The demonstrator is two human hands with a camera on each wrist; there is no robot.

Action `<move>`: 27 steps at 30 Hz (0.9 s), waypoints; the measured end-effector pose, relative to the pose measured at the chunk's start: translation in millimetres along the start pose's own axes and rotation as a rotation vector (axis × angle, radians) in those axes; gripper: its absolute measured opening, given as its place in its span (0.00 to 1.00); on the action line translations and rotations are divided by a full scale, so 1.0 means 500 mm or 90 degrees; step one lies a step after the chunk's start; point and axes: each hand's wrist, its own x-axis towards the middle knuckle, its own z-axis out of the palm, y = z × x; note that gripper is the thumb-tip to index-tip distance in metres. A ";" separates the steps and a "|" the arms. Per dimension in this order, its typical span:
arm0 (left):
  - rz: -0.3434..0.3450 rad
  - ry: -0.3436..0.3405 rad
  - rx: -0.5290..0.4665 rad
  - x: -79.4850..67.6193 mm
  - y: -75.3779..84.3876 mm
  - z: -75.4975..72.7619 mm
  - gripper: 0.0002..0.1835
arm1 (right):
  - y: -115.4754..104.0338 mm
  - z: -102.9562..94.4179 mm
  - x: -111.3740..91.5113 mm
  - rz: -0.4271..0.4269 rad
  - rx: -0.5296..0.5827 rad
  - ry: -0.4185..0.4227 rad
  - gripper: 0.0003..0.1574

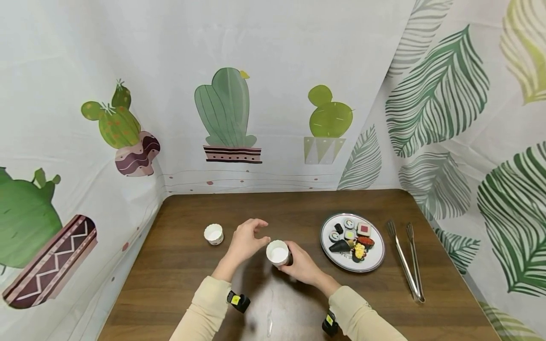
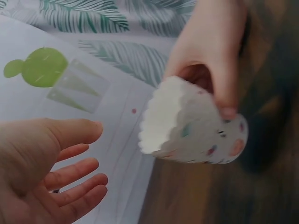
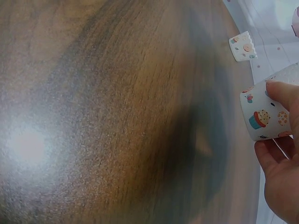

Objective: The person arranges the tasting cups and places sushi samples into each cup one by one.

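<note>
My right hand point(image 1: 302, 263) grips a white paper baking cup point(image 1: 277, 253) by its side, above the middle of the table. The cup has a scalloped rim and a print of cupcakes and sweets, plain in the right wrist view. Beside it, on the left, my left hand point(image 1: 246, 241) is held with fingers loosely bent and nothing in them. In the left wrist view the cup point(image 2: 187, 123) tilts with its mouth toward that hand. A second baking cup point(image 1: 213, 234) of the same kind stands on the table, left of my left hand.
On the right lies a round white plate point(image 1: 372, 265) with a dark rim, bearing several sushi pieces. Metal tongs point(image 1: 407, 265) lie beyond it, close to the table's right edge. A printed cloth point(image 1: 281, 47) with cacti and leaves hangs behind the brown wooden table point(image 1: 170, 274).
</note>
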 end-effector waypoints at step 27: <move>0.035 -0.019 0.078 -0.028 -0.006 0.071 0.07 | -0.001 0.003 -0.007 -0.005 -0.005 -0.007 0.38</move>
